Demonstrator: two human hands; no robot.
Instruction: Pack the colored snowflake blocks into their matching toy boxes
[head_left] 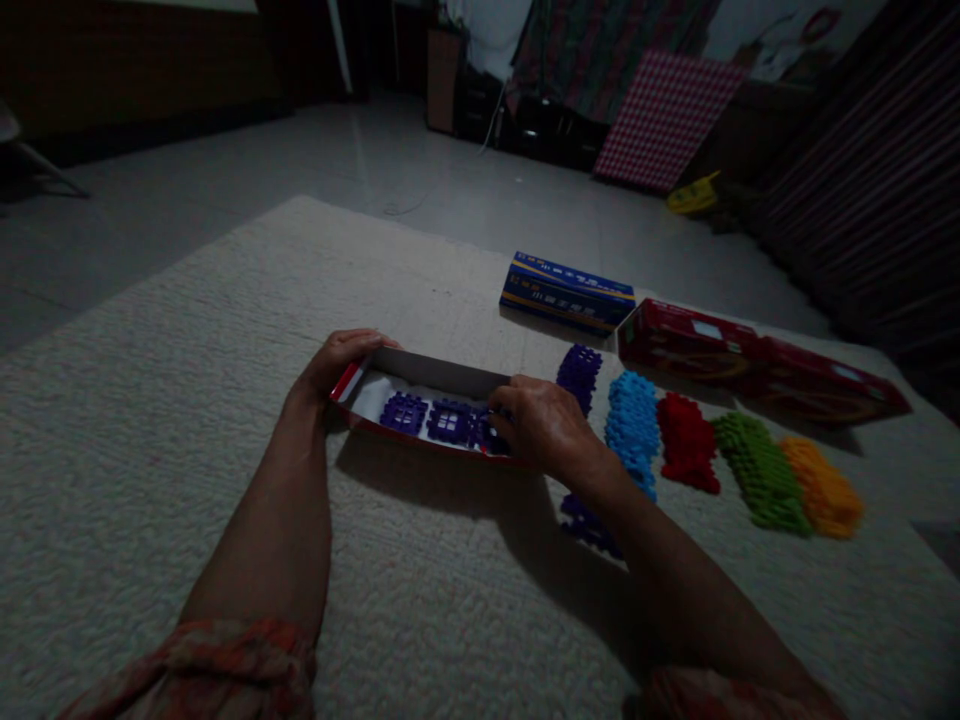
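A long open cardboard box (442, 370) with a red edge lies on the pale mat in front of me. Inside it, purple interlocking plastic blocks (450, 421) with window-like holes sit in a row on a white lining. My left hand (345, 358) grips the box's left end, fingers over the far corner. At the right end, my right hand (544, 420) reaches in with bent fingers closed on a purple block (491, 428), which they partly hide. Beyond my right wrist lies a row of purple blocks (579, 372); more show below, partly covered by my forearm.
To the right lie stacks of light blue blocks (632, 425), red blocks (688, 442), green blocks (761, 470) and orange blocks (821, 487). Behind them stand a blue box (566, 292) and dark red boxes (757, 360). The mat (225, 290) borders a tiled floor.
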